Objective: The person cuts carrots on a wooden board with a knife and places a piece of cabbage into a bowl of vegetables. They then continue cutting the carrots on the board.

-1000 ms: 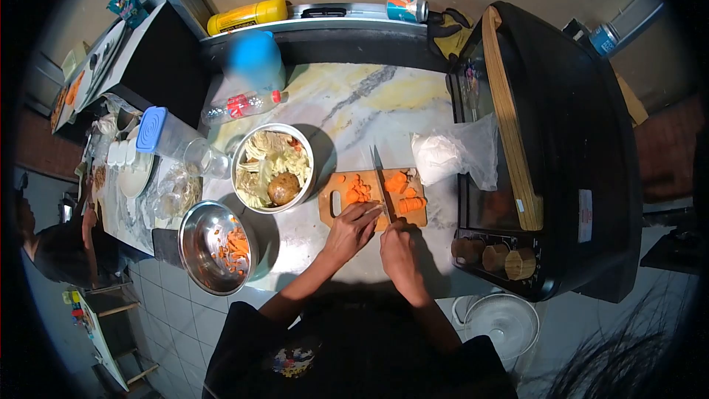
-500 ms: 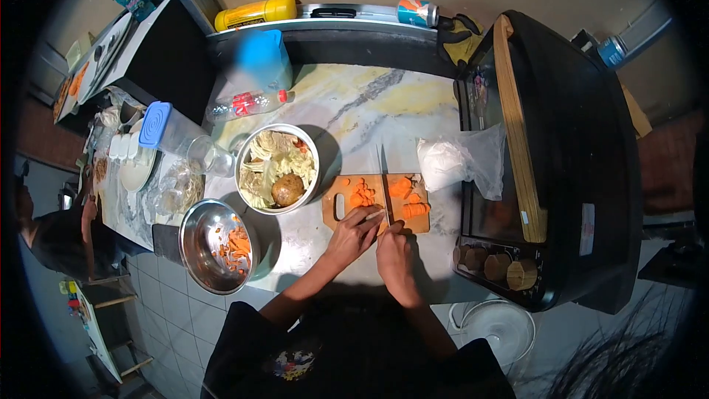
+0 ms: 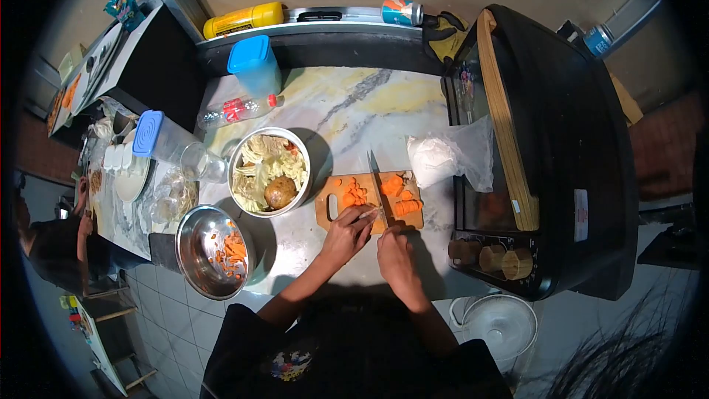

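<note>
A wooden cutting board (image 3: pixel 323 214) lies on the marble counter, with chopped carrot (image 3: pixel 356 194) left of the knife (image 3: pixel 375 176) and thicker carrot pieces (image 3: pixel 405 207) on its right side. My right hand (image 3: pixel 399 255) is closed round the knife's handle at the near edge of the board, the blade pointing away from me. Close by on the left, my left hand (image 3: pixel 346 238) has its fingers bunched against the blade's side. Something small and pale shows at those fingertips, too small to name.
Left of the board stand a white bowl (image 3: pixel 235 196) of cabbage and a potato, and a steel bowl (image 3: pixel 188 266) with carrot bits. A bag of white powder (image 3: pixel 432 162) sits near the black oven (image 3: pixel 569 155). Another person (image 3: pixel 55 251) stands far left.
The knife blade now tilts further left at its tip. My hands remain close together at the board. The whole view has shifted slightly.
</note>
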Demonstrator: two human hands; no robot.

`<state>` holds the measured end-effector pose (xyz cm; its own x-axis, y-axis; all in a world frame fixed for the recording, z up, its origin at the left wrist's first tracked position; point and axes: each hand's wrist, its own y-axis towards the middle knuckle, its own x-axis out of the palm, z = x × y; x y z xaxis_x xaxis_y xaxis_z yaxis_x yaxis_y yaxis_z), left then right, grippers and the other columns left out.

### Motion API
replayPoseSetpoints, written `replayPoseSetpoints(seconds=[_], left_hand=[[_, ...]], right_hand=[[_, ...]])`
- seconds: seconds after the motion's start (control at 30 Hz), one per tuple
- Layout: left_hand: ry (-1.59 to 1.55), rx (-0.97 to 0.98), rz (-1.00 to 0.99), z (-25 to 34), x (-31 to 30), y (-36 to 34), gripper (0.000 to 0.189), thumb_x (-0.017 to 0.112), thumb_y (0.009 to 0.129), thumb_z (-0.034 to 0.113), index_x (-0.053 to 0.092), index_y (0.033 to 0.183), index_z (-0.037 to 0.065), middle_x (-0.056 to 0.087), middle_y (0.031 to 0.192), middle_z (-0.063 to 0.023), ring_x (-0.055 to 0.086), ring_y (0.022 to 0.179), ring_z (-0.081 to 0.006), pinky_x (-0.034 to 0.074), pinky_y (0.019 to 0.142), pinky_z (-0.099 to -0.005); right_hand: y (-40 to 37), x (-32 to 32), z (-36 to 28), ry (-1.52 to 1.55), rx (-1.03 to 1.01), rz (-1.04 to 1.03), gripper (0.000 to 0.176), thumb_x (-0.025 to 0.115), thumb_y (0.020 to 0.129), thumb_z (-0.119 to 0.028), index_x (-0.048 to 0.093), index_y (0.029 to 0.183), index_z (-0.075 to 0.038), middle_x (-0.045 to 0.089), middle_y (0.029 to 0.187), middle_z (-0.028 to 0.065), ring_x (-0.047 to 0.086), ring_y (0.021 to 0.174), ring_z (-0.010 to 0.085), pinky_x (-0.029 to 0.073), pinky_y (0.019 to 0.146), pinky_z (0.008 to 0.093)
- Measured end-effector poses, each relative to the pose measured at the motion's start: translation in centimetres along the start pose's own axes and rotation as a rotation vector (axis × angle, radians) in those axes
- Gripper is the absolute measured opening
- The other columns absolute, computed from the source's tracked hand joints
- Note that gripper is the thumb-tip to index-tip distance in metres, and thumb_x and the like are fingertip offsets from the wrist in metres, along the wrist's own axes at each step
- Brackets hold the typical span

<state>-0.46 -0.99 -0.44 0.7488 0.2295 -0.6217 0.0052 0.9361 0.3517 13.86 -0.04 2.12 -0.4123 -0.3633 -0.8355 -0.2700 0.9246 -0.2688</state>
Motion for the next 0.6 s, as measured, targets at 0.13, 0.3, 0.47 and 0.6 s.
replayPoseSetpoints(seconds=[0.13,0.3,0.47,0.6], left_hand=[[-0.012,-0.039,-0.038,0.0,0.0,0.0,0.031,0.065,0.078,-0.001,0.068,0.109,0.001,0.064,0.108,-0.013,0.062,0.096,-0.0302,0.053,0.083,-0.0379],[-0.014,-0.056,-0.069,-0.3,-0.2,-0.3,0.035,0.064,0.079,-0.003,0.066,0.114,0.001,0.062,0.112,-0.013,0.062,0.096,-0.0309,0.053,0.082,-0.0374],[-0.009,0.002,-0.047,-0.4,-0.1,0.0,0.033,0.064,0.079,-0.005,0.066,0.111,0.0,0.063,0.108,-0.0136,0.062,0.094,-0.0306,0.053,0.079,-0.0372],[0.007,0.008,-0.001,-0.4,0.3,-0.1,0.029,0.065,0.078,-0.005,0.068,0.106,0.0,0.064,0.105,-0.0136,0.063,0.094,-0.0304,0.053,0.078,-0.0373]], right_hand=[[0.2,-2.4,-1.0,0.024,-0.001,-0.068,0.021,0.054,0.092,-0.015,0.052,0.093,0.007,0.064,0.08,0.0292,0.064,0.08,0.0466,0.052,0.067,0.0519],[-0.1,-2.3,-1.5,0.039,0.012,-0.089,0.021,0.053,0.093,-0.015,0.053,0.093,0.005,0.063,0.081,0.0302,0.063,0.082,0.0466,0.051,0.069,0.0522],[-0.5,-0.3,-0.5,-0.029,-0.099,-0.028,0.023,0.052,0.094,-0.017,0.052,0.095,0.006,0.063,0.075,0.0269,0.064,0.076,0.0444,0.053,0.063,0.0498],[-0.6,2.4,-0.8,-0.205,0.003,0.091,0.026,0.052,0.094,-0.017,0.047,0.099,0.008,0.064,0.064,0.0177,0.067,0.063,0.034,0.055,0.052,0.0415]])
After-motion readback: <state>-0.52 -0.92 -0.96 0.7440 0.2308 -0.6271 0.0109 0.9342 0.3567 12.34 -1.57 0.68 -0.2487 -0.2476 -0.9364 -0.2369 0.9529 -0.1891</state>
